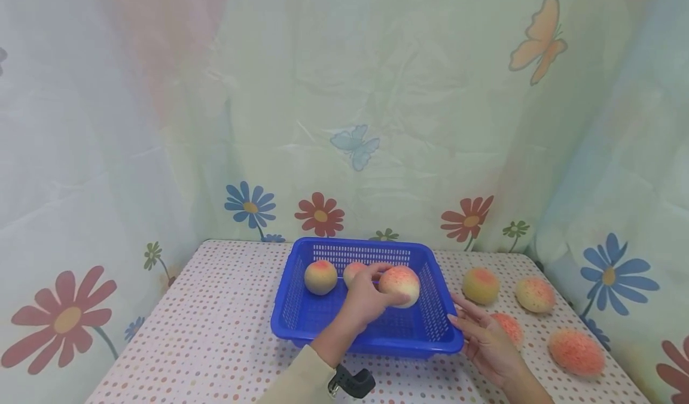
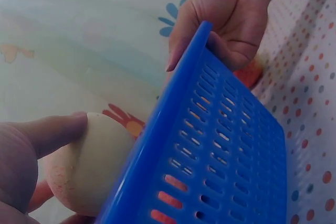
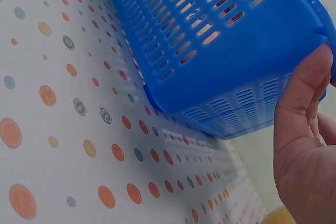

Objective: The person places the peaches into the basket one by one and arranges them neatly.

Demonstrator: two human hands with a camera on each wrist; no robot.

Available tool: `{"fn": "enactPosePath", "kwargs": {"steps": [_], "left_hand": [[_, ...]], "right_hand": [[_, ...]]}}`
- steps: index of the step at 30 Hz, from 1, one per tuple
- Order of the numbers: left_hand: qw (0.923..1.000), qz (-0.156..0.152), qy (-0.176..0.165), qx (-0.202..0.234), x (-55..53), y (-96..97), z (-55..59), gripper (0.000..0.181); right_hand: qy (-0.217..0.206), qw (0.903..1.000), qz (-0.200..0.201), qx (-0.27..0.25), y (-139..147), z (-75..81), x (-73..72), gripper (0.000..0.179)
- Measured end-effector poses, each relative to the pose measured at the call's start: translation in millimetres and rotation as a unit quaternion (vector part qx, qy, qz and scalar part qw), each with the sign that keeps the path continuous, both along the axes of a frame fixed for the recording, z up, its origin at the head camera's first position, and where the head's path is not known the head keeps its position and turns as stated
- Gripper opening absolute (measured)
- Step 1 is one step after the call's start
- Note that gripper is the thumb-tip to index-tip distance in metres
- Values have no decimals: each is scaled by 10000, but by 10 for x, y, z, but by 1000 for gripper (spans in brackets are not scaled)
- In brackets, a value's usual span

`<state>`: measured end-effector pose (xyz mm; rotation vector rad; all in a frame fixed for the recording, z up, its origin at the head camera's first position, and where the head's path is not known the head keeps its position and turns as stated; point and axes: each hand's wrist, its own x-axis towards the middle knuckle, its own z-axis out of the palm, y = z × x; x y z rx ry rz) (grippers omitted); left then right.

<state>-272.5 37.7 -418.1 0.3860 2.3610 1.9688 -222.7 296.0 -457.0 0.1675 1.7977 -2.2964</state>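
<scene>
Over the right half of the blue plastic basket [image 1: 366, 347], my left hand [image 1: 362, 301] grips a pale peach with a red-speckled top [image 1: 401, 284]. The left wrist view shows the thumb and fingers round this peach [image 2: 100, 169], close by the basket wall [image 2: 231, 145]. My right hand [image 1: 495, 347] pinches the basket's right rim, its thumb and fingers on either side of it, as the right hand [image 3: 310, 124] in the right wrist view also shows. Inside the basket lie a yellowish peach [image 1: 320, 278] and another peach [image 1: 353, 271], partly hidden behind the left hand.
Right of the basket, on the dotted tablecloth [image 1: 215, 332], are a yellow peach [image 1: 481, 285], a speckled peach [image 1: 535, 295], a redder peach [image 1: 577, 352], and one peach [image 1: 508, 327] partly behind my right hand. A flowered curtain [image 1: 377, 105] closes off the back and sides.
</scene>
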Motion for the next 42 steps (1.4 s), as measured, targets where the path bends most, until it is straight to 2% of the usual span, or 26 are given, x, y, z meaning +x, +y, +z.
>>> {"fn": "enactPosePath", "kwargs": {"steps": [7, 15, 20, 26, 31, 36, 42], "left_hand": [[9998, -45, -197, -72, -20, 94, 3, 62], [9979, 130, -458, -439, -70, 134, -2, 64], [9963, 135, -483, -698, -112, 169, 35, 61], [9946, 159, -429, -933, -144, 230, 67, 60], [9890, 257, -395, -1401, -185, 299, 68, 66], [9815, 198, -510, -1836, -215, 353, 42, 73], [9814, 149, -653, -1802, -220, 383, 21, 72]], "right_hand": [[-24, 10000, -12, -46, 6, -2, 3, 63], [-115, 9999, -95, 15, 1, 17, -4, 67], [-144, 9998, -151, 35, -2, 34, -4, 62], [-179, 9998, -110, -17, -6, 33, -8, 65], [-156, 9998, -84, -42, -2, 25, -10, 63], [-161, 9998, -67, -40, -1, 28, -11, 67], [-174, 9998, -45, -106, 2, 26, -11, 62]]}}
